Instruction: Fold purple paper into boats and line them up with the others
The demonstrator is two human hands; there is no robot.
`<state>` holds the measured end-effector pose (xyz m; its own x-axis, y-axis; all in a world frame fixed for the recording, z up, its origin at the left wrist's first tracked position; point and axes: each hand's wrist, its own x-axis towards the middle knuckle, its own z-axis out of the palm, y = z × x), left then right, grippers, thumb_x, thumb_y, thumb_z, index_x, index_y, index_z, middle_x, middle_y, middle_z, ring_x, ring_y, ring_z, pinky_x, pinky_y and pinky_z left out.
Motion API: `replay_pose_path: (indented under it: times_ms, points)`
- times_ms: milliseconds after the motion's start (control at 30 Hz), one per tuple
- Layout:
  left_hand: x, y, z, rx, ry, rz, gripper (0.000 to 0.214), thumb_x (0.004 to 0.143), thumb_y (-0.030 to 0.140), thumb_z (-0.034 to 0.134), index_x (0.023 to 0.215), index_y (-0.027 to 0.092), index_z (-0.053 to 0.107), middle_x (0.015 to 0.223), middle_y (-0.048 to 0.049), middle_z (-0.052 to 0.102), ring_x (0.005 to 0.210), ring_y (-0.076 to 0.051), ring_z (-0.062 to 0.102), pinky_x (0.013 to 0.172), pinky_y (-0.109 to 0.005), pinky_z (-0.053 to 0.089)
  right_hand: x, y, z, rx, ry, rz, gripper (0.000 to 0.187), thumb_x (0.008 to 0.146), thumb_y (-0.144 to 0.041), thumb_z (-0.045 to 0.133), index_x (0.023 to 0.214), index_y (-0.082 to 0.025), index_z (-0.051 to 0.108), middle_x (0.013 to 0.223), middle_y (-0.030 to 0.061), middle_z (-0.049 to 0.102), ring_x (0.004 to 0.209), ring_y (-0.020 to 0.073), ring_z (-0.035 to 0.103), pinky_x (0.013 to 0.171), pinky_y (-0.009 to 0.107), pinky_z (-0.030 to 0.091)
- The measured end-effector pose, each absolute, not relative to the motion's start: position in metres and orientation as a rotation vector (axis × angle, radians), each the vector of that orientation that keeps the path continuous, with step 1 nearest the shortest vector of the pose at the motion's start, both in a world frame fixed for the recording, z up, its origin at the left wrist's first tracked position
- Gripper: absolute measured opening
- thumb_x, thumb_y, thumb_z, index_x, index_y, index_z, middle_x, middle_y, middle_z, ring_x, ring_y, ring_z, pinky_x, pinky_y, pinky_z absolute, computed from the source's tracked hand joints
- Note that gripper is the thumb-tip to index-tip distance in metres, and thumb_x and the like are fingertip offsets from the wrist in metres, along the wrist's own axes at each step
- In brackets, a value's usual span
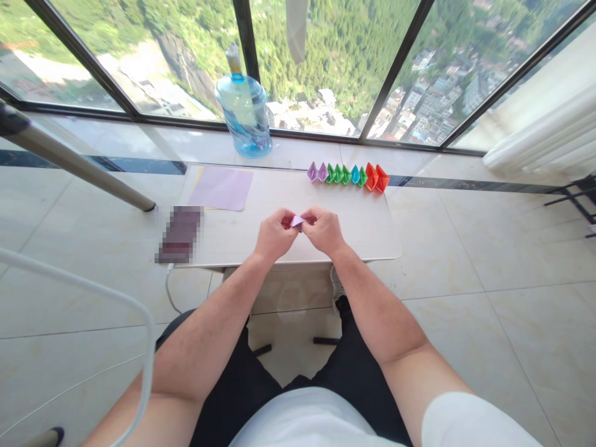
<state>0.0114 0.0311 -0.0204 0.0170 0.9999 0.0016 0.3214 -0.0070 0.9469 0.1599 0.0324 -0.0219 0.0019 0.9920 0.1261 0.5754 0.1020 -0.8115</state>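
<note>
My left hand [274, 234] and my right hand [323, 230] meet over the middle of a small white table [372, 239]. Both pinch a small folded piece of lilac paper [297, 220] between their fingertips, held just above the tabletop. A stack of lilac paper sheets [221, 188] lies flat at the table's far left. Along the far edge stands a row of folded paper boats [348, 175], purple, green, blue and orange-red, side by side.
A blurred dark red object [180, 234] lies at the table's left edge. A large blue water bottle [244, 112] stands on the window sill behind. A metal pole [74, 162] slants in at left, a white radiator [544, 139] at right. Tiled floor surrounds the table.
</note>
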Motion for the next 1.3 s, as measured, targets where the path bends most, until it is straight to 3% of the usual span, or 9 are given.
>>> replay_pose_path:
  times_ms: [333,700,1133,1300]
  points:
    - [0.003,0.038,-0.022,1.699,1.484,0.793,0.001,0.072,0.021,0.074,0.072,0.021,0.073,0.066,0.0006,0.070,0.066,-0.017,0.057,0.066,-0.027,0.039,0.162,0.032,-0.020,-1.599,-1.834,0.663,0.013,0.079,-0.021,0.065,0.081,-0.025,0.077,0.079,0.0022,0.077,0.077,0.0202,0.069,0.071,0.031,0.048]
    - [0.002,0.038,-0.023,1.635,1.457,0.755,0.025,0.084,0.028,0.053,0.078,0.018,0.075,0.070,-0.0022,0.073,0.066,-0.017,0.062,0.062,-0.026,0.041,0.159,0.033,-0.023,-1.661,-1.777,0.719,0.017,0.087,-0.029,0.061,0.085,-0.022,0.076,0.079,0.0030,0.078,0.075,0.0180,0.070,0.069,0.027,0.046]
    - [0.009,0.035,-0.029,1.457,1.462,0.844,0.016,0.081,0.030,0.063,0.085,0.018,0.073,0.072,-0.0031,0.076,0.066,-0.018,0.069,0.066,-0.027,0.051,0.159,0.037,-0.025,-1.700,-1.653,0.747,0.007,0.080,-0.025,0.066,0.084,-0.021,0.070,0.076,0.0002,0.072,0.070,0.0156,0.064,0.069,0.027,0.046]
    - [0.012,0.038,-0.034,1.288,1.474,0.961,0.033,0.078,0.031,0.069,0.107,0.015,0.072,0.072,-0.0046,0.077,0.066,-0.020,0.072,0.064,-0.029,0.054,0.156,0.034,-0.021,-1.598,-1.666,0.500,0.005,0.080,-0.020,0.064,0.082,-0.021,0.068,0.088,0.0022,0.069,0.074,0.0150,0.060,0.076,0.029,0.048]
